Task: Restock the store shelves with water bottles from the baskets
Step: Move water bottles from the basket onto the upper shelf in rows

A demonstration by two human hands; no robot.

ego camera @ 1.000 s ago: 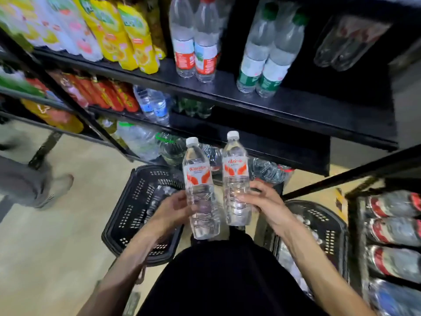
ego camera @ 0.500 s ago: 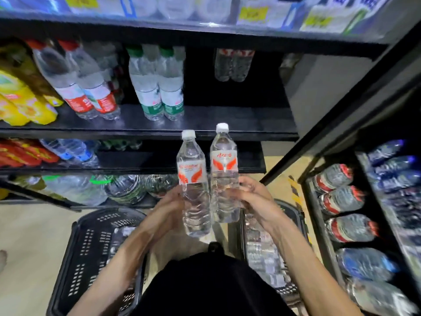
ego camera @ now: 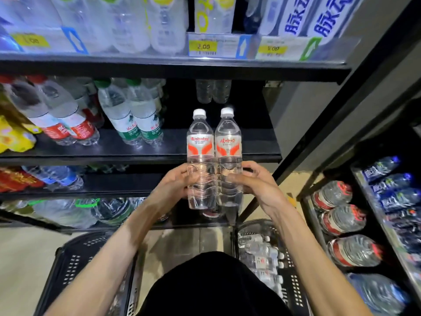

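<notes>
The fingers (ego camera: pixel 249 166) of the right hand (ego camera: pixel 257 185) were curled round the lower body of the right bottle (ego camera: pixel 228 144). The left hand (ego camera: pixel 175 188) gripped the left bottle (ego camera: pixel 200 144) the same way. Both bottles stood upright with white caps up, touching side to side. They were held in the air just in front of the near edge of the shelf (ego camera: pixel 257 142), at its bare right part.

To place them well, the bases would probably need to rise above the shelf edge first. Then both could slide in together toward the back pair (ego camera: pixel 213 92) standing at the far end. The path should stay right of the green-label bottles (ego camera: pixel 136 119). Keeping the two pressed together should steady the tops, since the grip sat low. The clear walls looked thin, so a hard squeeze would likely dent them. The red labels faced near and ought to remain so. Each base should sit flat before either hand lets go.

On the floor at the near right, the right basket (ego camera: pixel 293 290) held a heap of small bottles (ego camera: pixel 262 254) lying on their sides. The left basket (ego camera: pixel 75 265) lay at the near left. The left arm covered part of it, and what lay inside could not be told. A side rack (ego camera: pixel 306 208) at the right held more water, stacked lying down.
</notes>
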